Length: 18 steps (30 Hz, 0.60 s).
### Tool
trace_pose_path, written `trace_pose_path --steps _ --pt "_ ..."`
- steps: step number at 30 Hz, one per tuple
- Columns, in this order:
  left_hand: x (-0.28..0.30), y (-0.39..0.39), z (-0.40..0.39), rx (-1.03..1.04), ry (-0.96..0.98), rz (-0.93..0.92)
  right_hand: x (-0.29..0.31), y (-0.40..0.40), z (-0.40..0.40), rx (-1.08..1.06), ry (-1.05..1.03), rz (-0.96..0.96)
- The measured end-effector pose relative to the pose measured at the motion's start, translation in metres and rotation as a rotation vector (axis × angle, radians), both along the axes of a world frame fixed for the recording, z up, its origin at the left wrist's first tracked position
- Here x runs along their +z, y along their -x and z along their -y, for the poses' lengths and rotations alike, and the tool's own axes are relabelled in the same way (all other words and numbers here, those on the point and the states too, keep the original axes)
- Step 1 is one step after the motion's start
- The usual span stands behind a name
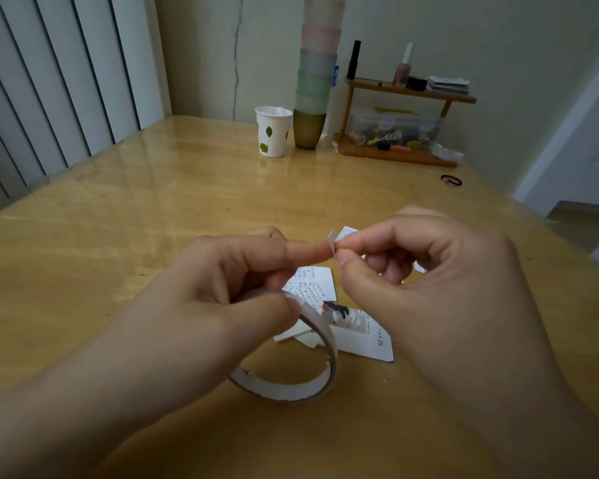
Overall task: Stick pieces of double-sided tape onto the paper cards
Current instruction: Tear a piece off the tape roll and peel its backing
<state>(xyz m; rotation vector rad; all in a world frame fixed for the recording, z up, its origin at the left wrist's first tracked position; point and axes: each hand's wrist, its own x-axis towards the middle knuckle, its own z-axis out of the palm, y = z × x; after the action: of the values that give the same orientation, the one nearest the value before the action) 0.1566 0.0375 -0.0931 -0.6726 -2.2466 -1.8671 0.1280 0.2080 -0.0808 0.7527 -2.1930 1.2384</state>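
Note:
My left hand (222,281) holds a white roll of double-sided tape (301,382) between thumb and fingers, its loop hanging down toward me over the table. The left forefinger points right, with a small white tape piece (332,240) at its tip. My right hand (426,278) pinches that piece between thumb and forefinger. Several printed paper cards (357,335) lie on the table under and behind both hands, partly hidden by them.
The wooden table (153,209) carries a white paper cup with green leaves (272,131), a tall stack of cups (313,98), a small wooden shelf (402,122) with bottles and a plastic box at the back, and a black hair tie (451,180). Vertical blinds stand left.

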Motion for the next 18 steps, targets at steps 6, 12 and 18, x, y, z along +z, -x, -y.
trace_pose_path --steps 6,12,18 --pt "0.0006 -0.0012 -0.0010 -0.008 -0.014 0.035 -0.0016 -0.0013 0.0012 -0.057 -0.094 -0.126" --pt "0.0003 -0.0002 -0.0005 -0.010 -0.009 0.036 -0.0027 -0.0012 0.0007 -0.068 -0.085 -0.132" --pt "0.0002 0.0001 0.0004 -0.028 -0.029 0.046 -0.0010 -0.0005 -0.0014 -0.085 -0.128 -0.170"
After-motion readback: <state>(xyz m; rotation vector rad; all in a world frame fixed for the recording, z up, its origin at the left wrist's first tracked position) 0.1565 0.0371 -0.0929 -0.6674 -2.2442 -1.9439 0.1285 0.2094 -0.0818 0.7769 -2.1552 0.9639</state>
